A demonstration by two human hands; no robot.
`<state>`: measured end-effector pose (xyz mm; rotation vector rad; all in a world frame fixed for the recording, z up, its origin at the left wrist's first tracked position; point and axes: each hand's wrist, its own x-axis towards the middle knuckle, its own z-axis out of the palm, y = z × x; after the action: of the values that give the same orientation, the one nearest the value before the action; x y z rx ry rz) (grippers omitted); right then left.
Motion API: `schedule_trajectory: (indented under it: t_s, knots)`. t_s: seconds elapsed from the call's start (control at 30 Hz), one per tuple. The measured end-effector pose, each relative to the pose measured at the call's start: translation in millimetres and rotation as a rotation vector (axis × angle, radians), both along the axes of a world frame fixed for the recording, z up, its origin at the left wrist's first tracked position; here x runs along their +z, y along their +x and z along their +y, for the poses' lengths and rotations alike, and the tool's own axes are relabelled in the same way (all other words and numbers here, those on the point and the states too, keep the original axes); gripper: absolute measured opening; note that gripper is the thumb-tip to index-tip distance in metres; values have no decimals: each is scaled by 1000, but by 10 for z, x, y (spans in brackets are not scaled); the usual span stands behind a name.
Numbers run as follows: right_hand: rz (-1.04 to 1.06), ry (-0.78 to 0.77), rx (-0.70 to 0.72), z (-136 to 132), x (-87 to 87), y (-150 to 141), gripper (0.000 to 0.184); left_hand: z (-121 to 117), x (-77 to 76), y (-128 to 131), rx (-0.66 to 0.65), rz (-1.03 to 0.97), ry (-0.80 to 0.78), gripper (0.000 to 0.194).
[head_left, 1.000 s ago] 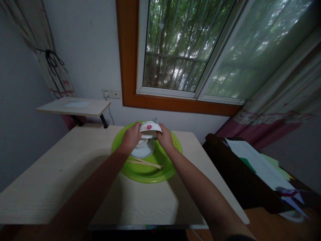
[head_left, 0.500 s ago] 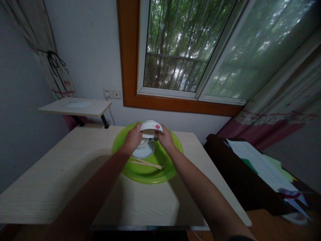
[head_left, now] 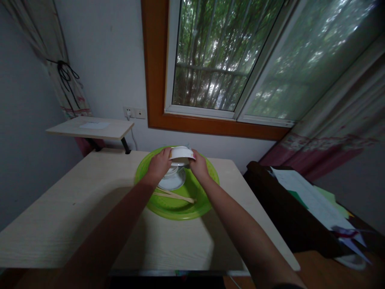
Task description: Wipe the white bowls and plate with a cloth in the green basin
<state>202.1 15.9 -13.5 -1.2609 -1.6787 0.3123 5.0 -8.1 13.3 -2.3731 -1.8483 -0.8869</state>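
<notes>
A white bowl with a printed pattern is tilted on its side above a round green basin. My left hand grips its left rim, and my right hand is closed around its right side. Below the bowl, a white plate lies in the basin with another white dish on it, partly covered by my left hand. Wooden chopsticks rest in the basin in front of the plate. Something behind the held bowl is mostly hidden.
The basin stands on a light wooden table. A raised shelf with a paper on it is at the back left. To the right is dark furniture bearing papers. A window and wall sockets are behind.
The bowl has been turned between my hands: its pink flower print shifted from the middle to the right and is now mostly under my right fingers. The dishes in the basin stay put.
</notes>
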Motion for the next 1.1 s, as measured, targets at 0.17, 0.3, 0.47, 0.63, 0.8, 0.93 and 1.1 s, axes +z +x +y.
schedule_trajectory:
  t_s: [0.17,0.3,0.47,0.63,0.8,0.93,1.1]
  knots:
    - [151,-132,18,101,-84,20,36,67,-72,14,-5,-77,-67,37]
    - [111,-172,34,111,-104,15,33,109,-112,17,9,-130,-115,37]
    - [-35,-82,21,61,-70,32,42,95,-98,14,-10,-107,-114,42]
    - [-194,31,-9,-24,26,24,50,16,-47,32,15,-19,-68,43]
    - [-257,47,-29,-100,110,-13,50,-24,-19,30,14,18,-21,41]
    - [-205,34,-41,-100,100,-17,48,15,-22,10,25,-75,-24,36]
    - [-25,-72,-81,17,-9,-1,35,100,-100,-4,-15,-257,-5,31]
